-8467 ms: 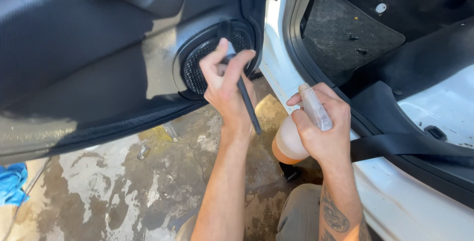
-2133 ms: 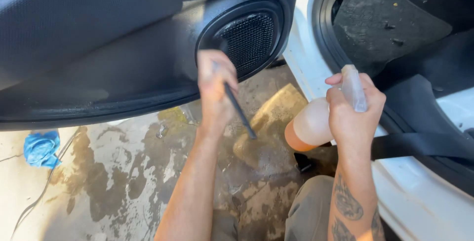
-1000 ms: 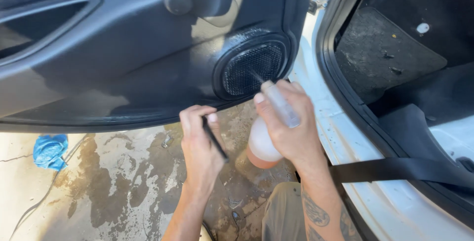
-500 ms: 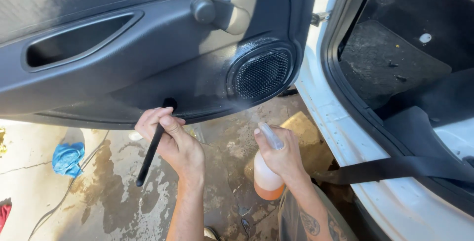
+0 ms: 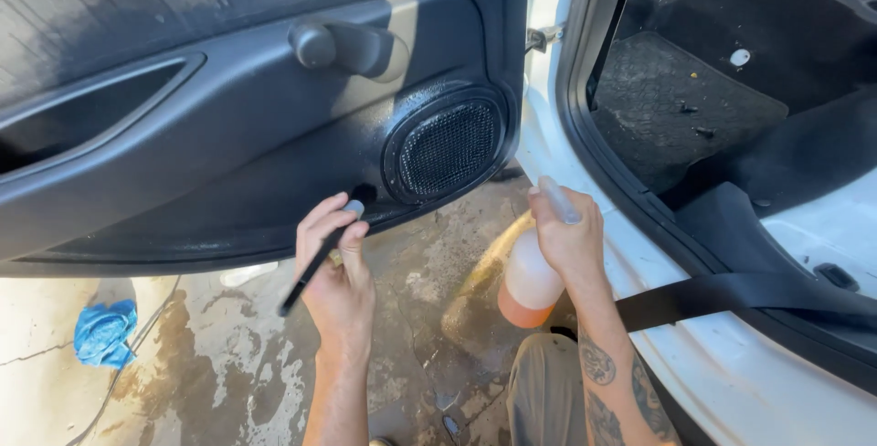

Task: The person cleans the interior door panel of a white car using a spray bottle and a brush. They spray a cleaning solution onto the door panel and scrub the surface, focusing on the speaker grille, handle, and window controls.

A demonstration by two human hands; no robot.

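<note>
Brush (image 5: 315, 259) in left hand (image 5: 336, 272) — bottle (image 5: 530, 272) in right hand (image 5: 568, 236).

bright sunlight falls over a wet concrete floor (image 5: 183, 382), patchy with dark water stains and pale dry areas. a crumpled blue cloth (image 5: 103, 334) lies on it at the left, beside a thin cable. an open dark car door panel (image 5: 228, 135) with a round speaker grille (image 5: 446, 146) fills the top. to the right, the white car body (image 5: 731, 382) frames a dark footwell with a floor mat (image 5: 685, 108), and a black seat belt (image 5: 731, 295) crosses the sill.
</note>
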